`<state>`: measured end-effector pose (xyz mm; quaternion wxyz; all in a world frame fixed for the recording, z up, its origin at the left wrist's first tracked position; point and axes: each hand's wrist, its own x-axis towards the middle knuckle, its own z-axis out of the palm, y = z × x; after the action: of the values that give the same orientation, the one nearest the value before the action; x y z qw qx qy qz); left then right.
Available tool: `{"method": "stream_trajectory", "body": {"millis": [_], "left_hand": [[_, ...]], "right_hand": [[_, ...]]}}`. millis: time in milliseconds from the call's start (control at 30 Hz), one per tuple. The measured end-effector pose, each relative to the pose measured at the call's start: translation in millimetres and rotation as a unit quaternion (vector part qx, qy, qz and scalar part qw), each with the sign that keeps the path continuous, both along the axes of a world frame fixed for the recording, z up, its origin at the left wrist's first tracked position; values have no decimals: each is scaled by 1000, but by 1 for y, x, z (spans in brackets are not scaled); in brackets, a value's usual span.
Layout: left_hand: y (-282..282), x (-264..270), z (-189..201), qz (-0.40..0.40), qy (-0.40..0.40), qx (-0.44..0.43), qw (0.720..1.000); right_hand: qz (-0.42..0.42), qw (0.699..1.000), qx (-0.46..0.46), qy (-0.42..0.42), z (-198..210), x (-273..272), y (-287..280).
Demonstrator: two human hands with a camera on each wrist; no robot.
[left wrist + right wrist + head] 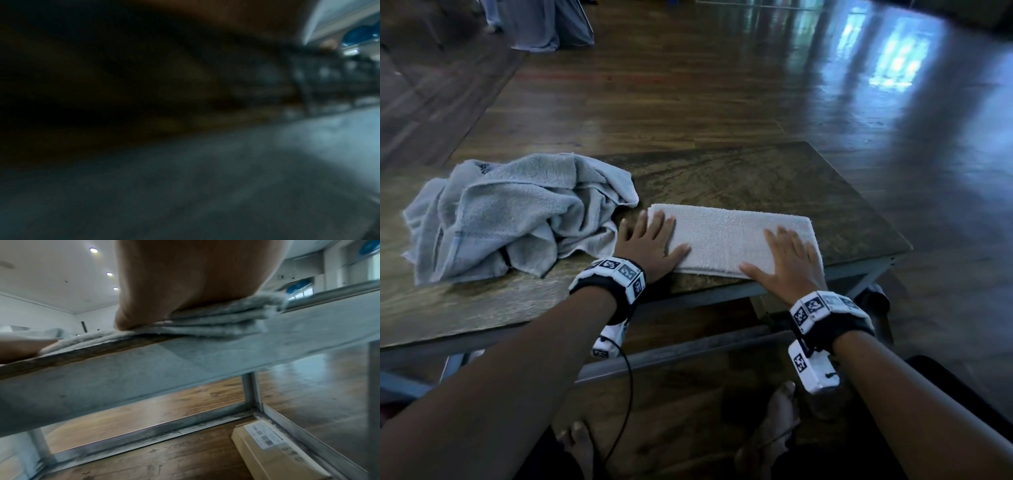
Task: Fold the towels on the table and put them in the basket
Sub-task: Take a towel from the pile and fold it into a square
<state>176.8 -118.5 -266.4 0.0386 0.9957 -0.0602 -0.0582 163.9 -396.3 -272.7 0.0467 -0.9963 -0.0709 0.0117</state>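
White terry, the folded towel [732, 240] lies at the tabletop [774, 178] near edge, about 5 o'clock from its centre. Left hand [650, 245] and right hand [789, 263] press flat on its ends, fingers spread, smoothing the fold. Crumpled grey towel [513, 216] waits at 9 o'clock. Next likely needs another halving fold; no basket shows.

head view downward, wrist views table-level
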Motion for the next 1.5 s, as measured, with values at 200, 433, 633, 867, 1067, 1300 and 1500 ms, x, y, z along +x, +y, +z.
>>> {"method": "stream_trajectory", "body": {"millis": [200, 433, 633, 867, 1067, 1300, 1500], "left_hand": [[22, -21, 12, 39, 17, 24, 999], [36, -33, 44, 74, 59, -4, 996], [26, -29, 51, 180, 70, -74, 978], [36, -19, 37, 156, 105, -116, 975], [44, -15, 41, 116, 142, -157, 970], [56, -31, 58, 154, -18, -223, 962], [79, -40, 103, 179, -305, -319, 879]], "right_hand": [[-33, 998, -11, 47, -1, -11, -34], [-93, 989, 89, -76, 44, 21, 21], [10, 999, 13, -34, 74, 72, 129], [111, 988, -71, 85, 80, 114, 196], [146, 976, -130, 100, 76, 118, 214], [149, 984, 97, -3, 102, 113, 205], [141, 875, 460, -52, 139, 109, 176]]}}
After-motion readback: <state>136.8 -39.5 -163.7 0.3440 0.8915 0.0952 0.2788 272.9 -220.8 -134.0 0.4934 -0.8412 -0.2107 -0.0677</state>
